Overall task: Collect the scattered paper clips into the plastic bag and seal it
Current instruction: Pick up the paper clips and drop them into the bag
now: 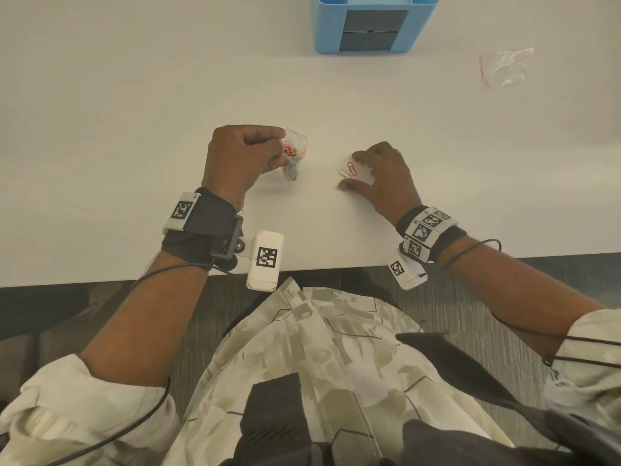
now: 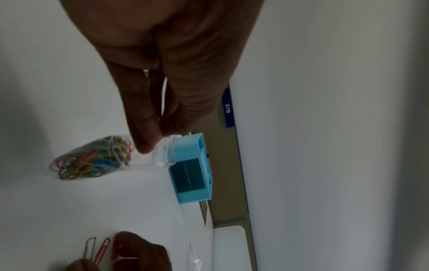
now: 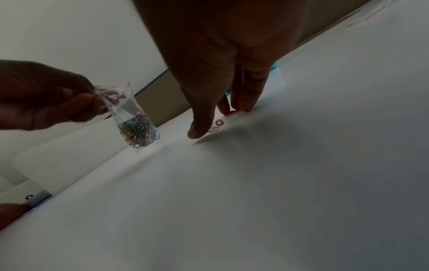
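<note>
1. Head view: the left hand is curled near the mouth of a small clear plastic bag with a red zip line, pinching its top so it hangs above the white table. A bunch of coloured paper clips sits inside the bag. The right hand lies low on the table to the right, fingers spread and bent — fingertips at three loose paper clips, two red and one silvery, lying just beside each other. Whether it has hold of any clip cannot be told here. At the far edge stands a light blue plastic desk organiser; to its right lies a second crumpled clear plastic bag.

2. Left wrist view: thumb and fingers of the left hand pinch the bag's open top; the bag's body holds the mixed-colour clips. The blue organiser is beyond. Low in the frame the right hand's fingers touch one red clip, with the other red clip and the silvery one just beside it.

3. Right wrist view: the right hand's fingers reach down to the table — fingertips on the farthest red clip, thumb tip beside the silvery one. The left hand holds the hanging bag, clips gathered at its bottom.
</note>
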`<state>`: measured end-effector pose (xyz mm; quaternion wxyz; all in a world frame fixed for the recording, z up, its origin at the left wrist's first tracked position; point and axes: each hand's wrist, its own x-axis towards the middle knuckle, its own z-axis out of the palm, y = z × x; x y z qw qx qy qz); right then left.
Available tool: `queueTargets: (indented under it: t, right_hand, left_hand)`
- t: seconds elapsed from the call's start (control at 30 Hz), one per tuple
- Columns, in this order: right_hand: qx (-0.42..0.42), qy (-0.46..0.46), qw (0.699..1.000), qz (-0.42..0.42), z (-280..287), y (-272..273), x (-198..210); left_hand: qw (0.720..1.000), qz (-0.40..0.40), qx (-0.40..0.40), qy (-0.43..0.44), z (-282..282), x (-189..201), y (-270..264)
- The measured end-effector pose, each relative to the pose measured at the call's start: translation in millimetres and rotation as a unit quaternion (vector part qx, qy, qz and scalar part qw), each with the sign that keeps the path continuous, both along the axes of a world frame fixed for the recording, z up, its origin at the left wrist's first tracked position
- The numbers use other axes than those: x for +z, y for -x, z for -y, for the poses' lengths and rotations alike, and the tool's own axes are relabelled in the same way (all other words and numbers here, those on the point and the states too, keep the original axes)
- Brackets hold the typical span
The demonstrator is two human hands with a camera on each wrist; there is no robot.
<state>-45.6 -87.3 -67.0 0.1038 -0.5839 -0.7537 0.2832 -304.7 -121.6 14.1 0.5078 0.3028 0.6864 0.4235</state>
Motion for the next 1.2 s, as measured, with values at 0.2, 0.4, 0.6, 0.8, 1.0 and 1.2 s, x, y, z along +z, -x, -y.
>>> queueTargets:
  t: [0.2,0.4,0.6,0.8,1.0,1.2]
  right_hand:
    - [0.059,-0.059,0.996,-0.022,8,14,-3]
    - [0.108,-0.116,0.987,0.037,6,13,0]
    - [0.107,-0.114,0.986,0.055,-6,5,6]
    - [-0.011,-0.042,0.999,0.018,-25,-3,23]
    - [-0.108,0.068,0.977,-0.172,-33,-3,63]
    - [-0.046,0.103,0.954,-0.279,-30,22,115]
  left_hand:
    - [1.0,-0.004,0.001,0.004,1,0,1]
    - [1.0,-0.006,-0.004,0.0,1,2,0]
    - [1.0,-0.003,-0.005,-0.001,-1,2,-5]
    - [1.0,-0.001,-0.016,0.0,-5,3,-14]
    - [0.999,-0.016,-0.039,0.007,-12,0,-27]
    - [0.998,-0.024,-0.063,-0.001,-19,3,-43]
